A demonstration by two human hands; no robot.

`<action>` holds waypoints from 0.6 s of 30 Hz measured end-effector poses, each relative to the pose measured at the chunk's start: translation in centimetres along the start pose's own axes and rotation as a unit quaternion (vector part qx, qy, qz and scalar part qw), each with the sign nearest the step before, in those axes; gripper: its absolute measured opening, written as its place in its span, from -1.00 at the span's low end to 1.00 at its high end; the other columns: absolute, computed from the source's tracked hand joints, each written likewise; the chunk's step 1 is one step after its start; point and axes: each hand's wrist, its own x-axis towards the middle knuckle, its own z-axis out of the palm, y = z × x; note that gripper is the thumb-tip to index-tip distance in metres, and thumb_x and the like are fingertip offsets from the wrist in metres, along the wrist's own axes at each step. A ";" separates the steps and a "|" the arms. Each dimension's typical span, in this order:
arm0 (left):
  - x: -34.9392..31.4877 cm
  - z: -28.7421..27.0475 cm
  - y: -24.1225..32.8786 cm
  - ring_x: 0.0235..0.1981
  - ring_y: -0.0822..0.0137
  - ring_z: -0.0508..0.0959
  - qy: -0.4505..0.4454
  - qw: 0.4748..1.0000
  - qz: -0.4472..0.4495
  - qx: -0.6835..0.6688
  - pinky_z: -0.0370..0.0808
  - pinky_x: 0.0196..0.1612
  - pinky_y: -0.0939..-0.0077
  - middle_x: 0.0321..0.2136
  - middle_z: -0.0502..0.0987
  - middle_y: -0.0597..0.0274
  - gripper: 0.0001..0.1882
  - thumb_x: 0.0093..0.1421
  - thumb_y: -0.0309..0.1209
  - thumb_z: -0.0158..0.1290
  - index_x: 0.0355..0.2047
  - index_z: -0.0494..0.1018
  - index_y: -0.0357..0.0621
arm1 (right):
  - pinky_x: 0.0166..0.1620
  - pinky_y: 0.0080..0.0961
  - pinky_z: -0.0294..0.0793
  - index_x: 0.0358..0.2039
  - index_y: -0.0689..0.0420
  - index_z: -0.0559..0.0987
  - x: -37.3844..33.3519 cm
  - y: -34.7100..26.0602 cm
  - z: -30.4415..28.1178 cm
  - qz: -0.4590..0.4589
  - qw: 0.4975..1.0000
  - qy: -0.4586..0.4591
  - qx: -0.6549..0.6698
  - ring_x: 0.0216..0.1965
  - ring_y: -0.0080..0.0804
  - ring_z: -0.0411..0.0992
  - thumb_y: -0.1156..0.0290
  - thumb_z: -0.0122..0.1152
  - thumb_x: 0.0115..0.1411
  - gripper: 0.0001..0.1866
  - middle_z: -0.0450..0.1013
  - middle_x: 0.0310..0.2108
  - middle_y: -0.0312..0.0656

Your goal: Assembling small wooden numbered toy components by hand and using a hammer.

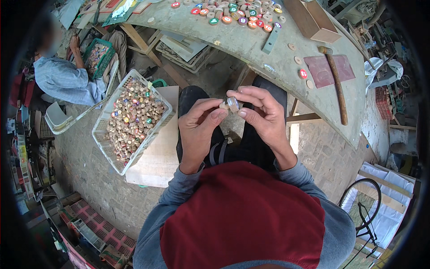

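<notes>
My left hand [202, 123] and my right hand [264, 117] meet above my lap, both closed in a fingertip pinch. A small wooden piece [224, 106] is between my left thumb and fingers. My right thumb and fingers hold a small round piece [233, 104] with a shiny, pale side; its exact kind is unclear. The two pieces appear to touch. To the left, a white plastic crate [104, 144] is heaped with small wooden pieces [134, 119], some with coloured faces.
Ahead stands a worktable [286, 67] with scattered wooden discs [227, 20], a metal strip [270, 41], a wooden box [313, 20], a hammer [335, 83] and a maroon sheet [319, 76]. At the left sits another person [62, 74] beside a green basket [109, 44]. A bicycle wheel [380, 197] is at right.
</notes>
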 end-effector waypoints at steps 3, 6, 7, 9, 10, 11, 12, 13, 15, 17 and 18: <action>0.0 0.1 -0.3 -0.28 0.52 0.54 0.000 1.000 -0.014 -0.010 0.48 -0.18 0.69 -0.23 0.54 0.23 -0.79 0.22 -0.60 0.12 -0.13 0.53 -0.37 | 0.14 -0.41 0.34 0.13 0.24 0.39 0.1 0.2 -0.2 -0.003 0.999 0.002 -0.043 0.08 -0.33 0.44 0.56 0.23 0.19 -0.53 0.52 0.01 -0.04; 0.0 0.6 -0.6 -0.25 0.47 0.55 0.005 0.982 -0.093 -0.163 0.51 -0.10 0.58 -0.21 0.55 0.18 -0.78 0.27 -0.53 0.07 -0.09 0.48 -0.36 | 0.17 -0.33 0.30 0.11 0.23 0.41 0.7 0.4 -0.1 -0.083 0.985 -0.008 -0.150 0.07 -0.22 0.41 0.52 0.31 0.10 -0.46 0.50 0.05 -0.06; -0.1 0.7 -1.1 -0.24 0.43 0.56 0.006 0.959 -0.128 -0.252 0.51 -0.06 0.52 -0.20 0.55 0.16 -0.78 0.29 -0.49 0.05 -0.09 0.46 -0.33 | 0.17 -0.33 0.30 0.11 0.23 0.41 0.8 0.2 0.2 -0.084 0.985 -0.007 -0.150 0.07 -0.22 0.41 0.52 0.31 0.10 -0.46 0.50 0.05 -0.06; -0.2 0.6 -1.8 -0.20 0.40 0.54 0.009 0.911 -0.194 -0.363 0.49 0.01 0.40 -0.21 0.55 0.18 -0.81 0.33 -0.37 0.02 -0.13 0.44 -0.19 | 0.20 -0.27 0.24 0.10 0.29 0.37 1.1 0.0 0.8 -0.123 0.979 0.025 -0.161 0.13 -0.22 0.33 0.48 0.32 0.05 -0.42 0.47 0.03 -0.04; -0.3 0.8 -1.8 -0.20 0.40 0.54 0.007 0.912 -0.195 -0.362 0.49 0.01 0.40 -0.21 0.55 0.18 -0.81 0.33 -0.37 0.02 -0.13 0.44 -0.19 | 0.20 -0.27 0.24 0.10 0.29 0.37 1.0 0.2 0.6 -0.122 0.979 0.027 -0.161 0.13 -0.22 0.33 0.48 0.32 0.05 -0.42 0.47 0.03 -0.04; -0.4 1.2 -1.6 -0.20 0.41 0.53 0.006 0.904 -0.205 -0.375 0.49 0.00 0.41 -0.21 0.55 0.20 -0.82 0.33 -0.35 0.02 -0.14 0.44 -0.17 | 0.19 -0.28 0.25 0.09 0.27 0.38 1.0 0.5 0.3 -0.151 0.965 0.039 -0.210 0.11 -0.19 0.34 0.47 0.32 0.02 -0.42 0.46 0.03 -0.03; -0.4 1.5 -1.4 -0.20 0.41 0.53 0.006 0.896 -0.215 -0.389 0.49 -0.01 0.42 -0.22 0.55 0.22 -0.83 0.34 -0.33 0.01 -0.16 0.44 -0.15 | 0.17 -0.28 0.26 0.07 0.24 0.40 1.0 0.8 -0.1 -0.180 0.948 0.050 -0.258 0.09 -0.16 0.35 0.46 0.32 -0.01 -0.42 0.45 0.02 -0.03; -0.4 1.7 -1.3 -0.20 0.41 0.53 0.006 0.896 -0.216 -0.388 0.49 -0.01 0.42 -0.22 0.55 0.22 -0.83 0.34 -0.33 0.01 -0.16 0.44 -0.15 | 0.17 -0.28 0.26 0.07 0.24 0.40 1.1 0.8 -0.3 -0.179 0.948 0.051 -0.257 0.09 -0.16 0.35 0.46 0.32 -0.01 -0.42 0.45 0.02 -0.03; -0.5 1.9 -1.2 -0.18 0.40 0.52 0.014 0.883 -0.241 -0.403 0.47 -0.01 0.43 -0.23 0.54 0.24 -0.83 0.35 -0.31 0.00 -0.17 0.44 -0.12 | 0.17 -0.27 0.26 0.03 0.20 0.43 1.3 0.8 -0.6 -0.175 0.949 0.007 -0.263 0.07 -0.13 0.36 0.47 0.33 -0.04 -0.44 0.46 0.02 -0.04; -0.7 1.7 -1.4 -0.17 0.40 0.52 0.007 0.884 -0.241 -0.401 0.47 -0.01 0.44 -0.23 0.53 0.23 -0.83 0.34 -0.32 0.00 -0.17 0.44 -0.12 | 0.14 -0.26 0.28 0.02 0.18 0.45 1.5 0.3 -0.2 -0.158 0.952 0.007 -0.263 0.05 -0.12 0.38 0.46 0.34 -0.08 -0.43 0.46 0.00 -0.07; -0.8 1.7 -1.5 -0.16 0.39 0.52 0.001 0.884 -0.241 -0.400 0.46 -0.02 0.45 -0.23 0.53 0.23 -0.84 0.34 -0.32 0.00 -0.17 0.43 -0.12 | 0.11 -0.26 0.29 0.01 0.16 0.47 1.6 0.1 -0.1 -0.141 0.954 0.006 -0.264 0.02 -0.12 0.39 0.44 0.35 -0.11 -0.42 0.46 -0.02 -0.11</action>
